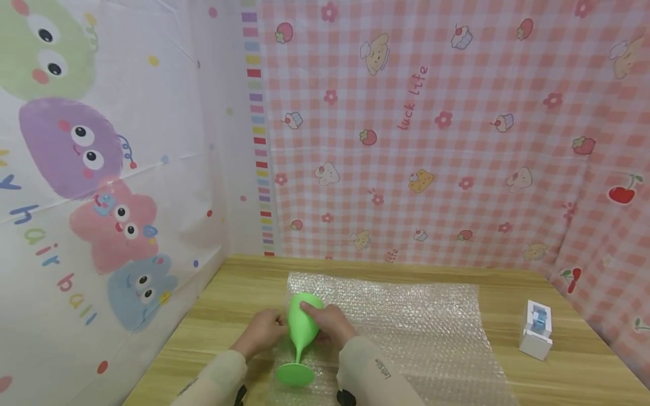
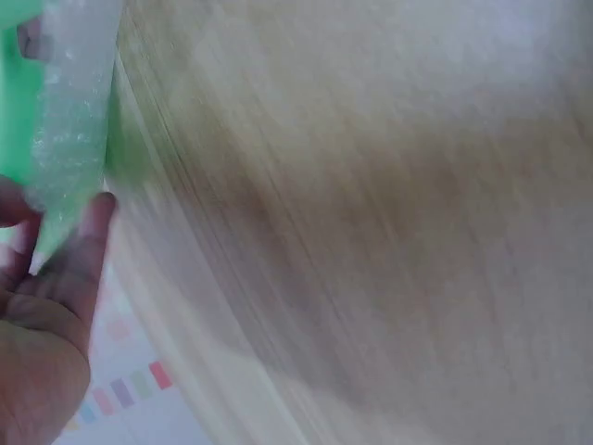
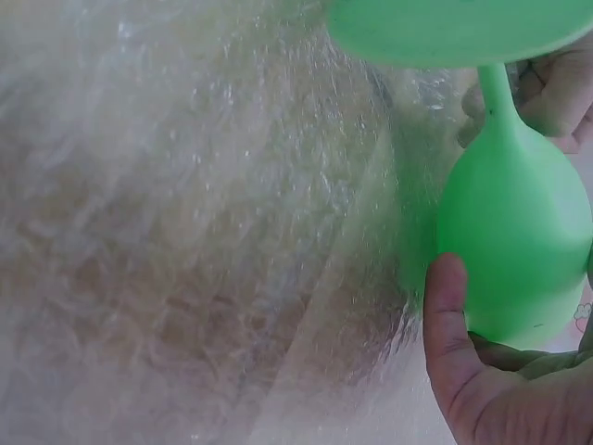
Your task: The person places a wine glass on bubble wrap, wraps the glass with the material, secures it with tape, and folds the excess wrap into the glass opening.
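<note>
In the head view a bright green goblet [image 1: 301, 324] is over the left part of a sheet of clear bubble wrap [image 1: 416, 332], its bowl pointing away and its round foot towards me. My right hand [image 1: 332, 325] grips the bowl, with the thumb along its side; the right wrist view shows the thumb [image 3: 447, 301] against the green bowl [image 3: 514, 232]. Left of the goblet, my left hand [image 1: 264, 331] pinches the left edge of the wrap. The left wrist view shows that lifted edge [image 2: 76, 102] standing beside the goblet, between thumb and fingers.
A small white tape dispenser [image 1: 536, 331] with a blue roll stands on the right of the wood-grain table [image 1: 244, 282]. Behind the table hangs a pink checked cloth [image 1: 406, 158]; a white cartoon-print cloth [image 1: 167, 141] hangs on the left.
</note>
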`<state>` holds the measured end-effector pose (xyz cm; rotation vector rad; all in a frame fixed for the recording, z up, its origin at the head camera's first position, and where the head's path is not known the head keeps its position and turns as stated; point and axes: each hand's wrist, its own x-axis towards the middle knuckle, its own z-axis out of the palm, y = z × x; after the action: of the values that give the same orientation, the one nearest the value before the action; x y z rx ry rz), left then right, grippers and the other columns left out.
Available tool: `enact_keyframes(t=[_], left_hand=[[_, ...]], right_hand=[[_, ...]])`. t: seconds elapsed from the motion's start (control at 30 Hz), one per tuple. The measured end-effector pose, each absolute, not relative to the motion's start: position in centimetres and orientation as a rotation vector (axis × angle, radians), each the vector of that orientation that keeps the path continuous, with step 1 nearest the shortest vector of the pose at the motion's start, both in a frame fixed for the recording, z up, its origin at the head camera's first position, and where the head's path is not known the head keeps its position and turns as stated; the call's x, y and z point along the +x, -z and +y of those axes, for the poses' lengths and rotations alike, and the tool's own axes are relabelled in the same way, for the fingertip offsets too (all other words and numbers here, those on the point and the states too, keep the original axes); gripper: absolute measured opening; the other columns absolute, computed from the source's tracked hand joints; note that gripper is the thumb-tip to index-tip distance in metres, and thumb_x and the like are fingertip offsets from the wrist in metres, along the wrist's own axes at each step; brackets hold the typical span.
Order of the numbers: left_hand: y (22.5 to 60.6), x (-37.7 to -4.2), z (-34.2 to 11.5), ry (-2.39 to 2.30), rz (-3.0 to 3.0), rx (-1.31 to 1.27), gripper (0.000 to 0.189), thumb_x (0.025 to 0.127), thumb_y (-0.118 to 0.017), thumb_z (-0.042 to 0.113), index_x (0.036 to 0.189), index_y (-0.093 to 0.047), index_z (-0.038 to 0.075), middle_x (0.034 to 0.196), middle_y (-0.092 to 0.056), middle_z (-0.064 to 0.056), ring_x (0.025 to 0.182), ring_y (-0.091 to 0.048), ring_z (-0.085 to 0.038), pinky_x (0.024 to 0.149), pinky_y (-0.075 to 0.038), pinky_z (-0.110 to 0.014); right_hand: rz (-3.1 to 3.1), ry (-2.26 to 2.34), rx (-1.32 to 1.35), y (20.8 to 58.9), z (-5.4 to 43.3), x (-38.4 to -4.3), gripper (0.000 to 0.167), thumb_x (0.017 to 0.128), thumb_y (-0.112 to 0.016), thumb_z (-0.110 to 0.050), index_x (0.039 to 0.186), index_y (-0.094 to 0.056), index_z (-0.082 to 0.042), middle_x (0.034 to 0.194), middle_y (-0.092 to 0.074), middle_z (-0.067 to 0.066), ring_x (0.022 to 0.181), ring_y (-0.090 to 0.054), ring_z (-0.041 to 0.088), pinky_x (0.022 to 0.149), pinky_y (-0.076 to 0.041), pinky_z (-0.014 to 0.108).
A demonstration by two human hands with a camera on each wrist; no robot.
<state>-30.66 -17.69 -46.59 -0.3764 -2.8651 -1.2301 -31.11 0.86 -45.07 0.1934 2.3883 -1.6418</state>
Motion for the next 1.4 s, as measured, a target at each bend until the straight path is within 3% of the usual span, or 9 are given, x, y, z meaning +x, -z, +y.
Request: enact_keyframes(t=[0.13, 0.27, 0.53, 0.93, 1.07, 1.23, 1.4], left_hand=[[46.7, -30.9, -17.6, 1.354, -2.768, -0.39, 0.005, 0.088, -0.062, 0.002, 0.091, -0.06, 0.005, 0.097, -0.067, -0.008, 0.092, -0.064, -0.026, 0.076, -0.055, -0.041], [46.8, -31.0, -17.6, 1.466, -2.715, -0.374, 0.02, 0.086, -0.055, -0.008, 0.102, -0.057, 0.002, 0.109, -0.067, -0.015, 0.104, -0.064, -0.034, 0.079, -0.056, -0.041], [47.0, -31.5, -17.5, 1.45, -2.677, -0.441, 0.027, 0.078, -0.057, -0.017, 0.098, -0.056, 0.001, 0.097, -0.066, -0.01, 0.094, -0.065, -0.027, 0.082, -0.056, -0.038], [46.9, -31.5, -16.6, 1.578, -2.655, -0.345, 0.039, 0.084, -0.067, -0.011, 0.121, -0.055, -0.013, 0.099, -0.067, -0.012, 0.095, -0.065, -0.029, 0.084, -0.056, -0.038], [46.7, -31.5, -16.4, 1.525, -2.696, -0.328, 0.034, 0.085, -0.067, -0.01, 0.118, -0.061, -0.014, 0.098, -0.069, -0.013, 0.094, -0.066, -0.03, 0.085, -0.055, -0.043], [46.3, -31.5, -16.4, 1.497, -2.746, -0.411, 0.027, 0.087, -0.064, -0.006, 0.114, -0.068, -0.007, 0.108, -0.069, -0.016, 0.097, -0.065, -0.03, 0.086, -0.055, -0.044], [46.2, -31.3, -16.4, 1.559, -2.748, -0.478, 0.035, 0.089, -0.065, -0.004, 0.124, -0.063, -0.007, 0.127, -0.06, -0.025, 0.104, -0.064, -0.036, 0.087, -0.055, -0.044]], right_hand=[[2.376, 1.643, 0.213, 45.0, 1.2, -31.2, 0.079, 0.088, -0.065, -0.058, 0.122, -0.051, 0.012, 0.089, -0.06, 0.012, 0.076, -0.064, 0.026, 0.07, -0.057, 0.038], [2.377, 1.645, 0.218, 44.9, 1.6, -31.2, 0.08, 0.089, -0.066, -0.055, 0.126, -0.048, 0.014, 0.09, -0.06, 0.012, 0.075, -0.065, 0.026, 0.068, -0.058, 0.037], [2.445, 1.589, 0.207, 44.4, 2.6, -31.4, 0.061, 0.089, -0.068, -0.05, 0.107, -0.059, 0.007, 0.084, -0.062, 0.011, 0.074, -0.065, 0.029, 0.065, -0.056, 0.039], [2.378, 1.644, 0.211, 44.3, 3.4, -30.9, 0.056, 0.092, -0.067, -0.045, 0.113, -0.059, 0.006, 0.091, -0.062, 0.01, 0.084, -0.066, 0.033, 0.07, -0.057, 0.042], [2.379, 1.643, 0.218, 44.5, 3.7, -31.0, 0.061, 0.092, -0.067, -0.045, 0.12, -0.057, 0.009, 0.095, -0.063, 0.011, 0.084, -0.066, 0.032, 0.071, -0.057, 0.043], [2.374, 1.649, 0.208, 44.4, 4.1, -31.0, 0.057, 0.094, -0.066, -0.041, 0.119, -0.059, 0.009, 0.094, -0.065, 0.011, 0.085, -0.067, 0.032, 0.071, -0.057, 0.042], [2.355, 1.663, 0.213, 44.1, 4.6, -30.8, 0.052, 0.094, -0.067, -0.036, 0.117, -0.06, 0.01, 0.091, -0.068, 0.011, 0.086, -0.067, 0.033, 0.073, -0.057, 0.043]])
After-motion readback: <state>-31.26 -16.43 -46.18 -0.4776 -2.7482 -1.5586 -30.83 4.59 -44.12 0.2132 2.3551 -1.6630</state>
